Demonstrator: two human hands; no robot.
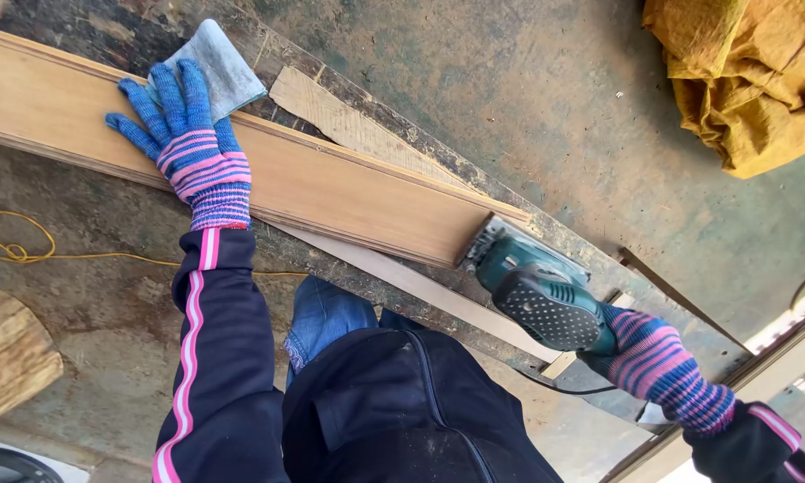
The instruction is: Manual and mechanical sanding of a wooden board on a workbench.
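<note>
A long light-brown wooden board (pixel 331 188) lies across a dark worn bench (pixel 545 228). My left hand (pixel 183 134), in a blue glove with pink stripes, rests flat on the board with fingers spread, its fingertips by a grey sanding pad (pixel 219 67). My right hand (pixel 653 362), gloved the same, grips the back of a teal and black electric sander (pixel 536 286). The sander's base sits at the board's right end.
A thin pale wood strip (pixel 357 130) lies behind the board, another strip (pixel 438 295) in front of it. A yellow cord (pixel 17 246) lies on the concrete floor. A log stump (pixel 8 353) stands at the left. Yellow cloth (pixel 742 80) is bunched top right.
</note>
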